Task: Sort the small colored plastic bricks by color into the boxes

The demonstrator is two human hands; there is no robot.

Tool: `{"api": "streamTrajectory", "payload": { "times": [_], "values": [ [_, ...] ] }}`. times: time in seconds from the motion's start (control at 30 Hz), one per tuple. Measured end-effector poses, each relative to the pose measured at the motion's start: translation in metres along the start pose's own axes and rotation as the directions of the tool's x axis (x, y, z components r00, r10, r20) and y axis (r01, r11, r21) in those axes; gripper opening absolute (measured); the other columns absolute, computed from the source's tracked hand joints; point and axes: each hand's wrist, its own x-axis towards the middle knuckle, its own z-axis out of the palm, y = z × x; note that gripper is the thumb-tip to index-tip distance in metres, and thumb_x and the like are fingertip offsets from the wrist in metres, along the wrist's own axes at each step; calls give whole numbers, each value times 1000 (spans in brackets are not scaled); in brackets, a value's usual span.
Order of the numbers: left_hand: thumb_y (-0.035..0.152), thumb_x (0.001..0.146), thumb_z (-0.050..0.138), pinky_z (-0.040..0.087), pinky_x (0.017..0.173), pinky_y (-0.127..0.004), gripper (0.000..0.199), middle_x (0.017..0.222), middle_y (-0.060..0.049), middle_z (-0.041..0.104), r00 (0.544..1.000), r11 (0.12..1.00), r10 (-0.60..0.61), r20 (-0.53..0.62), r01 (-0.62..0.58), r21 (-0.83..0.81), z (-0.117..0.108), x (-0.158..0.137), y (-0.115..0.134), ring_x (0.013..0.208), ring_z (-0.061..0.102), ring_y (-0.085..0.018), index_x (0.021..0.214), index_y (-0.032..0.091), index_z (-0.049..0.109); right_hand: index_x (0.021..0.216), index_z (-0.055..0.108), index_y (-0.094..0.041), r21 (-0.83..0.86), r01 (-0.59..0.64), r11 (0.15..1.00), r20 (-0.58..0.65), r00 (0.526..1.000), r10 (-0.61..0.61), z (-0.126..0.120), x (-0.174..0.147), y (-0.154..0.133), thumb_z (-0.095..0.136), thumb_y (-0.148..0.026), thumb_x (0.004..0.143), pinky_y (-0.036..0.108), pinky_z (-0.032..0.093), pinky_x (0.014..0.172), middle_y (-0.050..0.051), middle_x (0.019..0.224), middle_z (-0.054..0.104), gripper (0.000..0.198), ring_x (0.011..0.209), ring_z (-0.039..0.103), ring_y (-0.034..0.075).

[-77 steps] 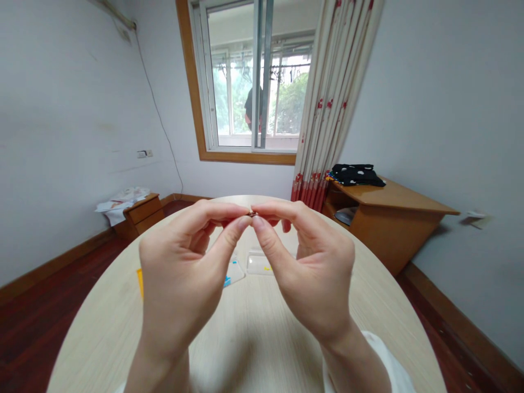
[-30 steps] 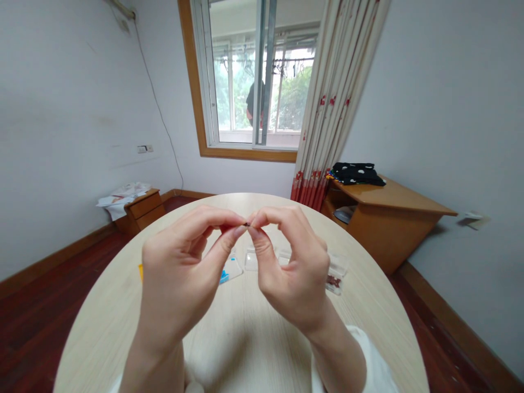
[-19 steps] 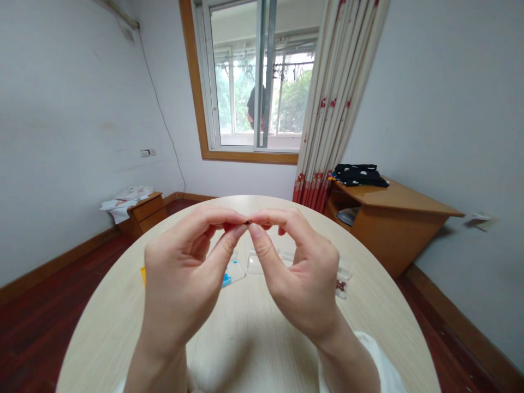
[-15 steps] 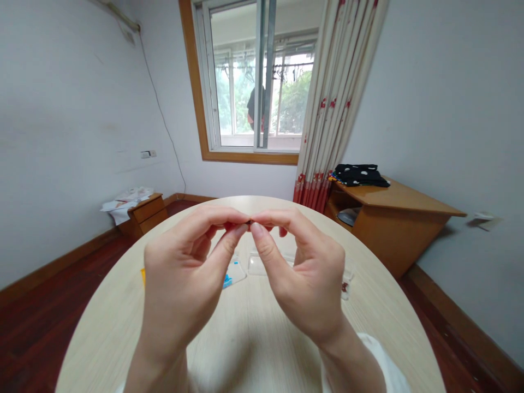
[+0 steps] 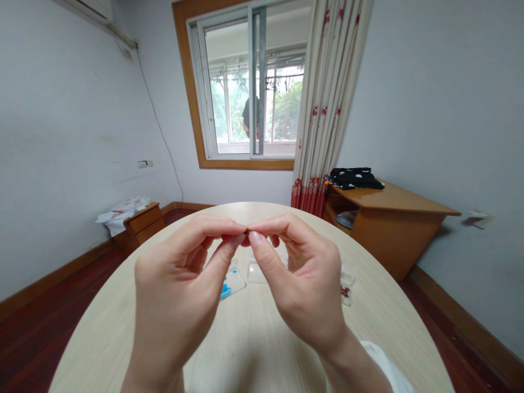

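In the lower frame, the left hand (image 5: 176, 289) and right hand (image 5: 305, 286) pinch a tiny dark piece (image 5: 246, 232) together, thumbs against forefingers, just below centre. Beyond, on the round table (image 5: 385, 327), clear plastic cases (image 5: 237, 284) hold blue pieces (image 5: 226, 290) near the middle and brown pieces (image 5: 345, 292) lower right. Farther off are a wooden desk (image 5: 401, 234) at right and a sliding window (image 5: 227, 93) upper centre

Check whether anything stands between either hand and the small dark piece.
Nothing visible does: the left hand and right hand already pinch the small dark piece at their fingertips, above the table.
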Motion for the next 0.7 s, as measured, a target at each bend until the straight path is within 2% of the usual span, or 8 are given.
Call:
{"api": "streamTrajectory", "payload": {
  "times": [0.3, 0.7],
  "values": [
    [19, 77, 65, 53, 65, -23, 4, 72, 0, 65, 999, 1000, 30, -14, -30, -7, 1, 0, -1, 70, 62, -13, 74, 20, 67, 77, 65, -18, 57, -80, 995, 52, 996, 77, -3, 3, -1, 56, -16, 81, 25, 46, 62, 1, 72, 66, 10, 66, 60, 12],
    [20, 77, 65, 52, 63, -24, 4, 71, 0, 64, 999, 999, 36, -4, -36, -20, 0, 0, -3, 70, 61, -13, 74, 20, 67, 80, 67, -18, 26, -86, 996, 98, 992, 83, -5, 4, 2, 57, -19, 83, 26, 48, 66, 2, 77, 68, 11, 72, 62, 14]
  ]
}}
